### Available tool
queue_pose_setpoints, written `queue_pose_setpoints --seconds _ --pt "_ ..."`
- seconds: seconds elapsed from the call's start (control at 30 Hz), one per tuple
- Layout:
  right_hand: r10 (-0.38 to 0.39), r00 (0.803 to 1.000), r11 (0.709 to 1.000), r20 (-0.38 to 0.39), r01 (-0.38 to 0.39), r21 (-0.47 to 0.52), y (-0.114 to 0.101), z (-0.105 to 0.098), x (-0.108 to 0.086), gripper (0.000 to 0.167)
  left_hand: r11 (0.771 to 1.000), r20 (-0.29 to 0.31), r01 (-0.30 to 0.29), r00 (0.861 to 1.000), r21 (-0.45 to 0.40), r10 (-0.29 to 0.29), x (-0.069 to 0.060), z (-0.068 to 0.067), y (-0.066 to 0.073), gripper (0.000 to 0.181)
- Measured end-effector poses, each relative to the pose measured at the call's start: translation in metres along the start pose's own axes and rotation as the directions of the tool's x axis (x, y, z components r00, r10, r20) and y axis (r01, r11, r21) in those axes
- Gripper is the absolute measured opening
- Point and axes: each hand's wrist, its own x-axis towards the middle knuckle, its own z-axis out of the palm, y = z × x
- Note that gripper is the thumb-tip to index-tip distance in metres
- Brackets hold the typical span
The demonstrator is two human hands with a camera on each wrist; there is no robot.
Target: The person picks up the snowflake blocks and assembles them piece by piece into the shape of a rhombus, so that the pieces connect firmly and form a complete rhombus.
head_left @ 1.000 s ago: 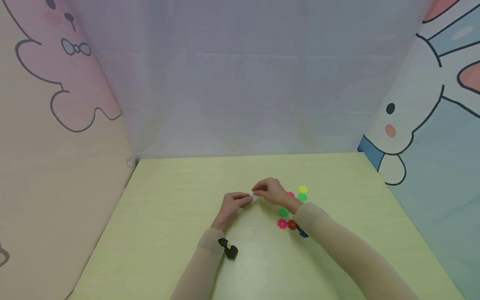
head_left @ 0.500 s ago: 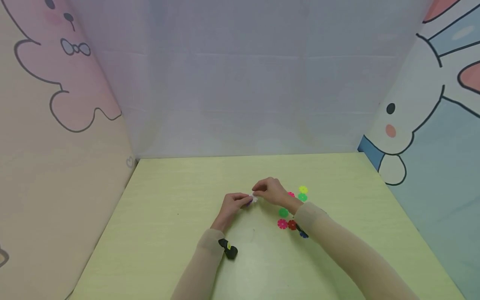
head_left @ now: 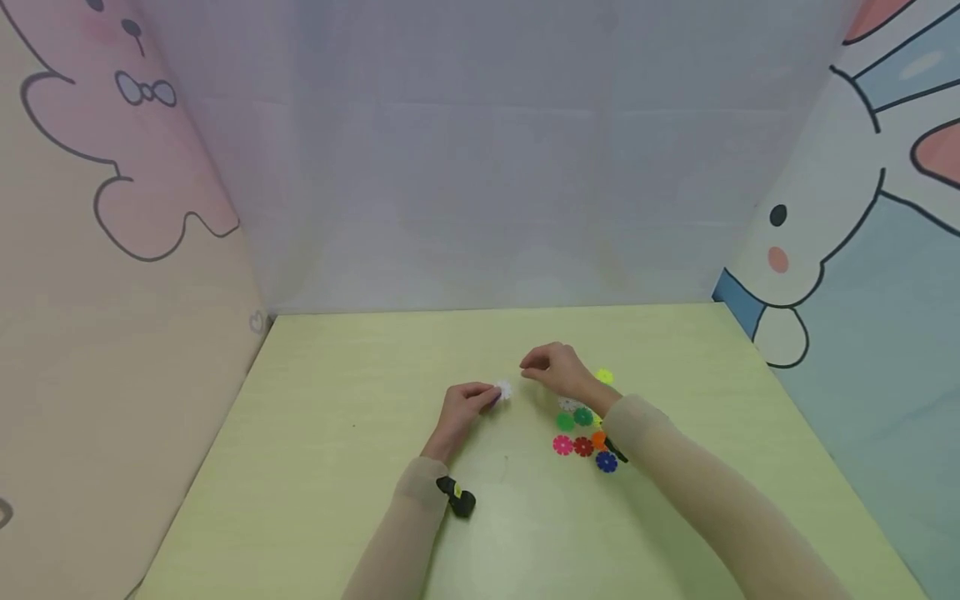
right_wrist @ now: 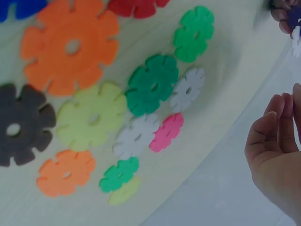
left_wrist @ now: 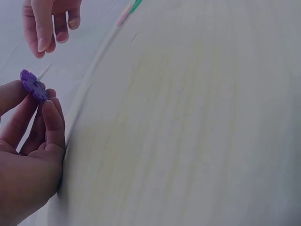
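Purple notched disc point(left_wrist: 34, 86) sits in the left hand point(head_left: 461, 412), pinched by its rim between thumb and fingers over the middle of the table point(head_left: 360, 517); a white notched disc point(head_left: 504, 389) stands out from it, apparently slotted in, though the joint is too small to check. Right hand point(head_left: 558, 371) hangs near, thumb and fingers loosely bent with a slight gap, no disc visible in it. For a sound join, the left pinch should sit away from the working notch, the discs should meet notch to notch, and the push should run straight along the slot, since a twist could bend what looks like thin plastic. Loose coloured discs point(right_wrist: 91, 101) lie toward the right. No brand, label or lettering can be read on any disc or the black wrist mount point(head_left: 459, 500)
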Motion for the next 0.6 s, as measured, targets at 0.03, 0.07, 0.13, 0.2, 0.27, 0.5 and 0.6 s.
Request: queue_pose_setpoints --seconds 0.03,0.07,0.13,0.2,0.27,0.5,0.6 --pt "0.001 1.000 1.000 -0.002 -0.001 -0.007 0.001 -0.003 -0.001 0.017 1.000 -0.007 0.004 1.000 0.000 -0.004 0.000 0.000 0.000 0.023" --pt "0.003 1.000 1.000 -0.003 -0.003 -0.017 0.003 -0.005 -0.002 0.017 1.000 -0.010 0.008 1.000 0.001 -0.008 0.000 0.000 0.000 0.023" --pt "0.019 1.000 0.999 -0.006 -0.019 -0.030 0.006 -0.011 -0.005 0.017 1.000 -0.012 0.013 1.000 -0.003 -0.013 0.000 0.000 0.000 0.023" --pt "0.036 0.999 0.998 -0.005 -0.036 -0.042 0.010 -0.017 -0.008 0.017 1.000 -0.010 0.015 1.000 -0.003 -0.015 0.000 0.000 0.000 0.022" --pt "0.056 0.998 0.997 -0.001 -0.056 -0.054 0.015 -0.023 -0.011 0.018 1.000 -0.006 0.015 1.000 -0.012 -0.015 0.000 0.000 0.000 0.021" --pt "0.131 0.991 0.986 0.017 -0.128 -0.107 0.036 -0.042 -0.019 0.021 0.999 -0.007 0.019 1.000 -0.026 -0.019 -0.001 0.000 0.001 0.020" --pt "0.161 0.987 0.977 0.016 -0.157 -0.142 0.044 -0.049 -0.022 0.024 0.999 -0.007 0.017 1.000 -0.031 -0.017 -0.001 0.000 0.001 0.019"
